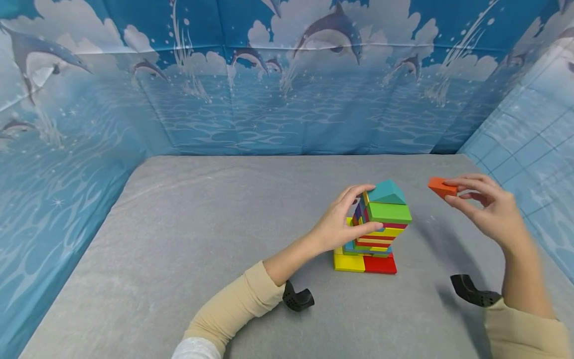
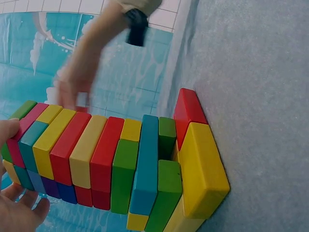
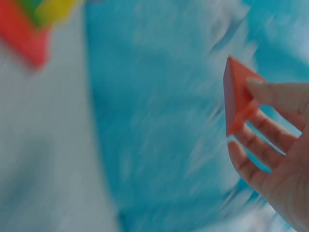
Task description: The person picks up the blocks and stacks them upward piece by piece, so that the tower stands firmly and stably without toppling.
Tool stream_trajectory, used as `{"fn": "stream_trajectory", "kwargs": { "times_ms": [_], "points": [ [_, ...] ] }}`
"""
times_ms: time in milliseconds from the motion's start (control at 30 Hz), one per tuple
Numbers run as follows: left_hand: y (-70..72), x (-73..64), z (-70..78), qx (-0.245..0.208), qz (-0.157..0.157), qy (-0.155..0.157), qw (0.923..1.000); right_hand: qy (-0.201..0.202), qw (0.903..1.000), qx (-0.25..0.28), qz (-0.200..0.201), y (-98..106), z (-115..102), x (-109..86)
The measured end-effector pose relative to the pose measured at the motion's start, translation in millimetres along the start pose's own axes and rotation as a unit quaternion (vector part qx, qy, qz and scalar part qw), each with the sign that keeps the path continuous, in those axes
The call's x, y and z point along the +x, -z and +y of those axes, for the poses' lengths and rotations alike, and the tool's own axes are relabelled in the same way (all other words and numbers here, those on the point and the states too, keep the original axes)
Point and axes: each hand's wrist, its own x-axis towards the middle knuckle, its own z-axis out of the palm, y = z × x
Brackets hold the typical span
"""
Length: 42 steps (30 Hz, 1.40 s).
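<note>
A tall tower of coloured wooden blocks (image 1: pixel 381 237) stands on the grey surface, with a wide green block (image 1: pixel 389 213) near its top and a teal triangular block (image 1: pixel 386 193) on top of that. My left hand (image 1: pixel 343 219) holds the tower's upper part from the left, thumb across the front and fingers at the back. To the right of the tower, my right hand (image 1: pixel 491 204) pinches an orange triangular block (image 1: pixel 440 187) in the air, apart from the stack. In the right wrist view the orange block (image 3: pixel 237 94) sits between thumb and fingers.
Yellow and red blocks (image 2: pixel 208 169) form the tower's base on the grey cloth (image 1: pixel 202 224). A blue curtain with dolphins (image 1: pixel 269 99) hangs behind and at both sides. Black curved pieces (image 1: pixel 298 297) are fixed at both wrists.
</note>
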Motion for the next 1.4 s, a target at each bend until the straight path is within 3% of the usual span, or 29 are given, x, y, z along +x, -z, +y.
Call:
{"fn": "stream_trajectory", "kwargs": {
  "times_ms": [100,167,367,900,1400],
  "points": [
    [0.5,-0.3,-0.1,0.002,0.001,-0.003,1.0,0.119,0.9914,0.047,-0.025,-3,-40,5.0],
    [0.7,-0.2,-0.2,0.001,0.001,-0.004,1.0,0.173,0.981,0.068,-0.056,-5,-61,6.3],
    [1.1,0.0,0.5,-0.005,-0.001,-0.003,1.0,0.254,0.9587,0.059,-0.115,-16,-94,6.4],
    [1.3,-0.5,0.8,-0.003,-0.005,0.0,1.0,0.269,0.9584,-0.006,-0.094,-39,-98,5.8],
    [1.0,0.2,-0.4,-0.014,-0.007,0.005,0.9999,0.264,0.958,0.025,-0.11,-40,-94,7.7]
  ]
}}
